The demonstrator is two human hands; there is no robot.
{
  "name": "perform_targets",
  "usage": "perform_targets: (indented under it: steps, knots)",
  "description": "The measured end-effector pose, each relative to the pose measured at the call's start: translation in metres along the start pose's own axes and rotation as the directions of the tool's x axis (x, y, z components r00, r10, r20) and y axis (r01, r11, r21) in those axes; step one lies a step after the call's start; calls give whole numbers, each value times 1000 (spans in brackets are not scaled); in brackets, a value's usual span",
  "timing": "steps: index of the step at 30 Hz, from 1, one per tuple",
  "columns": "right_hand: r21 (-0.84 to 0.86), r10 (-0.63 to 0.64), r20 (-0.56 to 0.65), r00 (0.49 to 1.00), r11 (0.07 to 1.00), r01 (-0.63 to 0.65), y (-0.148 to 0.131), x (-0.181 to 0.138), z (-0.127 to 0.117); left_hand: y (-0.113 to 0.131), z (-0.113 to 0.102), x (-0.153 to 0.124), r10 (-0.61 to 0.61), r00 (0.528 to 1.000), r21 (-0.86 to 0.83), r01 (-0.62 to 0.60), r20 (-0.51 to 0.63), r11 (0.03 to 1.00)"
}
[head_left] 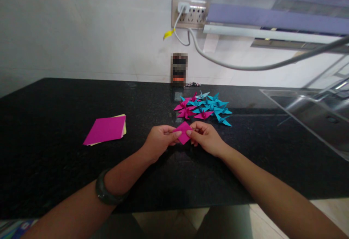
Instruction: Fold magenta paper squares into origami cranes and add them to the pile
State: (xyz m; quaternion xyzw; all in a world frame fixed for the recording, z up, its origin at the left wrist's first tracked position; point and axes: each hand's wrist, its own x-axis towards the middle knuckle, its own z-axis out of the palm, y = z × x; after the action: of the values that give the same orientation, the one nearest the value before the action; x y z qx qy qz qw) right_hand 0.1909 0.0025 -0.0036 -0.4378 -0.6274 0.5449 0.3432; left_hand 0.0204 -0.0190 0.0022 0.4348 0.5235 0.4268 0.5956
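Between my two hands is a small folded square of magenta origami paper (pixel 184 126), turned so that a corner points away from me. My left hand (pixel 163 140) pinches its left corner, thumb on top and fingers beneath. At the right corner my right hand (pixel 206 137) grips it the same way. Just beyond the paper lies a group of folded paper cranes (pixel 209 105), some magenta, others blue, one pale. Off to the left rests a stack of square paper (pixel 106 129), magenta on top with yellow edges showing below.
A black countertop (pixel 54 122) runs along the tiled wall. A blurred-out object (pixel 179 69) stands against the wall, a beaded strand (pixel 194 84) beside it. A grey cable (pixel 237 65) hangs from the socket panel (pixel 189 13). On the right is a metal sink (pixel 275 95).
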Motion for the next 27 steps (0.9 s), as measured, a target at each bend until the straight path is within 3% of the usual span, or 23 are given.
perform_targets:
  steps: [10, 15, 21, 27]
  knots:
    - [-24, -155, -121, 981, 988, 153, 2, 1, 1, 4, 1, -3, 14, 999, 128, -19, 36, 992]
    - [-92, -251, -141, 958, 966, 240, 5, 1, 0, 1, -1, -2, 11, 994, 212, -34, 110, 977]
    - [-356, -392, -27, 920, 863, 357, 4, -4, -4, -5, -4, 0, 61, 975, 300, -124, 213, 946]
    - [-383, -413, 16, 911, 839, 387, -2, -6, -1, -3, -2, -2, 93, 981, 352, -150, 173, 924]
